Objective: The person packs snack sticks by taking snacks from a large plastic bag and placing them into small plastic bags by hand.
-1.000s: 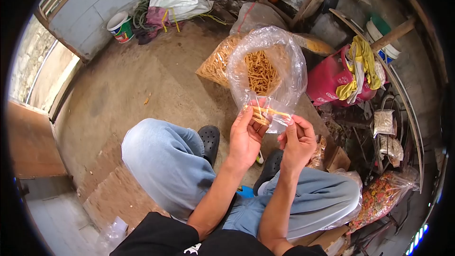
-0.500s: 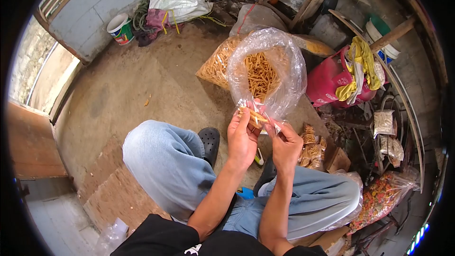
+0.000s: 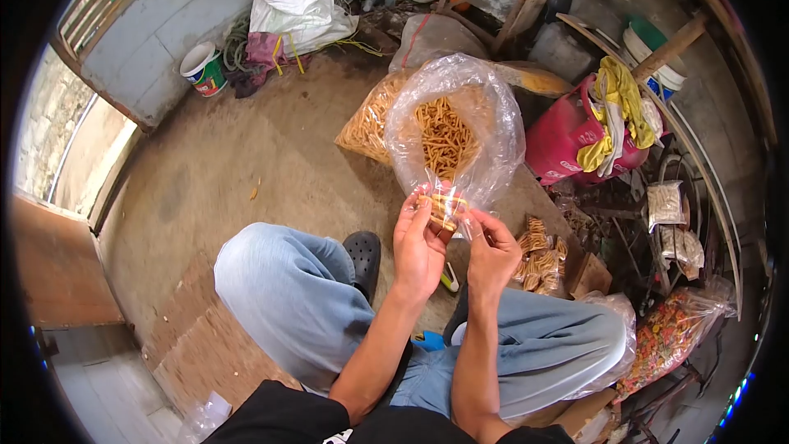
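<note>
Between my hands is a small clear plastic packet (image 3: 445,210) with several yellow-brown snack sticks inside. My left hand (image 3: 419,245) is closed round the packet's left side, thumb on top. The fingers of my right hand (image 3: 493,253) pinch the packet's right end, where the plastic is gathered. Just beyond my hands stands a large clear bag (image 3: 501,127), its mouth open, full of brown snack sticks (image 3: 446,136). Filled small packets (image 3: 542,256) lie on the floor to the right of my right hand.
A red tub (image 3: 567,136) with yellow cloths stands at the right. Below it is a bag of colourful pieces (image 3: 670,333). A green-and-white bucket (image 3: 204,70) and a white sack (image 3: 300,20) are at the back left. A green-and-white tool (image 3: 449,278) lies between my feet.
My right hand has moved left and in toward the packet, and the packet's right end has gone from spread flat to gathered. The view has shifted slightly.
</note>
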Demonstrator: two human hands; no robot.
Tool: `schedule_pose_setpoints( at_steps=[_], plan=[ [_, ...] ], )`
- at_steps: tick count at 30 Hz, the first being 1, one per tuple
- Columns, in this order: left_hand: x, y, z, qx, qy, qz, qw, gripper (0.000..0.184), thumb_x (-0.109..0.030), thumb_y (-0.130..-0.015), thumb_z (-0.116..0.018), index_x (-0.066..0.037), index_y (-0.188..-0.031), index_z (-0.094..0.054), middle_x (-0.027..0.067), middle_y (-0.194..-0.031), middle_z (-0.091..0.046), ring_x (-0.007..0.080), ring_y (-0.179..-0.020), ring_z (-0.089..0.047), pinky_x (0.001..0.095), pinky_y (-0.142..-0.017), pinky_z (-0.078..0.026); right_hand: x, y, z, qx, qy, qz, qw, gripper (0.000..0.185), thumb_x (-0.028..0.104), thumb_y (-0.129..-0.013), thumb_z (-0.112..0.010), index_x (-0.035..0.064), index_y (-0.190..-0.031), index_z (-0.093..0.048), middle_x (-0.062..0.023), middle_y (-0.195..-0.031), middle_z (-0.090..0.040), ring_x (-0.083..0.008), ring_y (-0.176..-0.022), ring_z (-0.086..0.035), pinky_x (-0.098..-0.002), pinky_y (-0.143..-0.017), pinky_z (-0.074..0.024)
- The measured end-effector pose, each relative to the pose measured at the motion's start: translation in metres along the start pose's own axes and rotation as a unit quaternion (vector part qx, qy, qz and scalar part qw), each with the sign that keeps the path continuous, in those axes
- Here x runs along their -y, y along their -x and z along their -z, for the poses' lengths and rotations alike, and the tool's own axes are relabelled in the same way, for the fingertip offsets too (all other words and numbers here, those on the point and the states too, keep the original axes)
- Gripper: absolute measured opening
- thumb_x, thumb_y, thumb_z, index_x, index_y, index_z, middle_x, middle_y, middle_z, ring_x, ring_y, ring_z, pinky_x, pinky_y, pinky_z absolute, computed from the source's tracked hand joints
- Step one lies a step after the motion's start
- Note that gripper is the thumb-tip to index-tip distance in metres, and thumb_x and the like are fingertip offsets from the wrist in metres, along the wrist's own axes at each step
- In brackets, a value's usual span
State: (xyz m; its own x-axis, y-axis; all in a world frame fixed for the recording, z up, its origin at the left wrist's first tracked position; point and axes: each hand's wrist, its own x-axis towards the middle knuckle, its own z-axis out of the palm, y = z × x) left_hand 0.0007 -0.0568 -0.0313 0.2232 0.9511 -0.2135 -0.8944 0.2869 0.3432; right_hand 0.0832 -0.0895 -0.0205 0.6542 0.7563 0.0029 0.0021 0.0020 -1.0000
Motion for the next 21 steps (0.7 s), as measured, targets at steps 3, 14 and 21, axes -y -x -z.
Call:
schedule_pose_setpoints(
  at_steps=[3, 14, 21],
  plan=[
    [0.0, 0.0, -0.001, 0.0, -0.015, -0.005, 1.0, 0.03, -0.016, -0.097, -0.045, -0.009, -0.127, -0.043, 0.0142, -0.132, -0.049, 0.0255, -0.117, -0.052, 0.0397, -0.096, -0.047, -0.005, -0.002, -0.001, 0.024, 0.019, 0.039, 0.999, 0.016, -0.001, -0.082, -0.066, -0.0022, -0.097, -0.069, -0.0068, -0.092, -0.067, -0.0104, -0.081, -0.058, -0.0222, -0.073, -0.0459],
    [0.003, -0.003, 0.003, 0.0, -0.062, -0.018, 0.998, 0.032, -0.016, -0.096, -0.05, -0.003, -0.125, -0.048, 0.0119, -0.121, -0.057, 0.0177, -0.105, -0.059, 0.0314, -0.089, -0.05, 0.004, 0.0, 0.001, 0.05, 0.034, 0.038, 0.997, 0.017, 0.003, -0.084, -0.066, 0.0006, -0.101, -0.069, -0.0033, -0.091, -0.066, -0.007, -0.076, -0.055, -0.0194, -0.065, -0.0428],
    [0.006, -0.002, 0.001, 0.021, -0.066, -0.009, 0.998, 0.031, -0.015, -0.096, -0.051, -0.001, -0.123, -0.048, 0.0121, -0.115, -0.059, 0.0167, -0.099, -0.061, 0.0306, -0.087, -0.051, 0.002, -0.003, 0.003, 0.033, -0.003, -0.012, 0.999, 0.013, 0.006, -0.085, -0.066, -0.001, -0.096, -0.068, -0.0004, -0.086, -0.065, -0.0042, -0.07, -0.053, -0.0189, -0.061, -0.0421]
  ],
)
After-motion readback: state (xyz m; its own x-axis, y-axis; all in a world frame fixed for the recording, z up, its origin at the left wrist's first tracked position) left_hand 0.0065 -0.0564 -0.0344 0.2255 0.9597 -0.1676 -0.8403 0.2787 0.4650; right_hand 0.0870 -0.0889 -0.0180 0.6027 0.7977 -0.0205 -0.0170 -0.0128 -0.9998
